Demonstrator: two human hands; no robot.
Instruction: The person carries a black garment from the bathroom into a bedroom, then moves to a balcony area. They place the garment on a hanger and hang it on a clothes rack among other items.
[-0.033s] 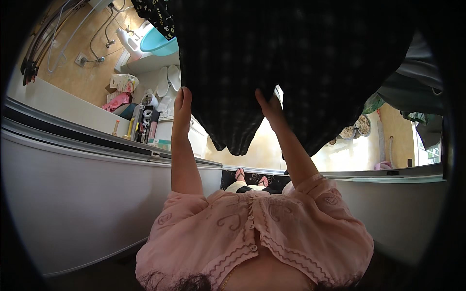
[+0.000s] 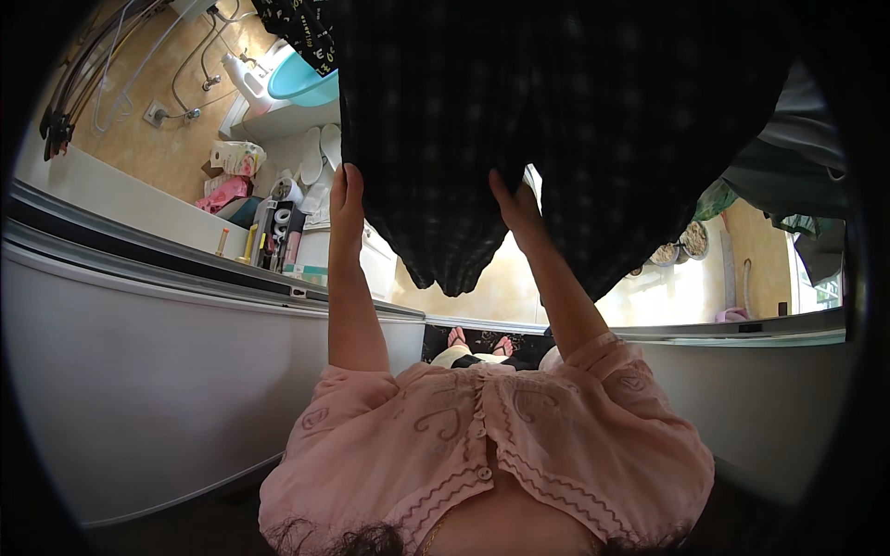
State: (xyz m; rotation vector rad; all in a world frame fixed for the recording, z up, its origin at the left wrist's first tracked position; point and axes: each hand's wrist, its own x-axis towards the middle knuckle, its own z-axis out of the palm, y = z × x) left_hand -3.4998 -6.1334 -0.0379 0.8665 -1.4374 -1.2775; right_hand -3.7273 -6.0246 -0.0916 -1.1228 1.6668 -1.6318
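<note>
Dark checked trousers (image 2: 436, 120) hang in front of me, their two legs parted by a bright gap. My left hand (image 2: 347, 202) is closed on the outer edge of the left leg, thumb on the near side. My right hand (image 2: 519, 211) grips the inner edge of that same leg beside the gap, its thumb pointing up. The fingers of both hands are mostly hidden behind the cloth. Between my hands the leg stretches fairly flat, and its wavy hem dangles below them. The top of the trousers fades into the dark upper rim.
A sliding-door track (image 2: 297, 293) and pale panel (image 2: 185, 389) run along my left. Beyond stand a turquoise basin (image 2: 301, 82), a white jug (image 2: 247, 82), white slippers (image 2: 322, 153) and wall pipes. More clothes (image 2: 793, 157) hang at right, above round containers (image 2: 692, 239) on the floor.
</note>
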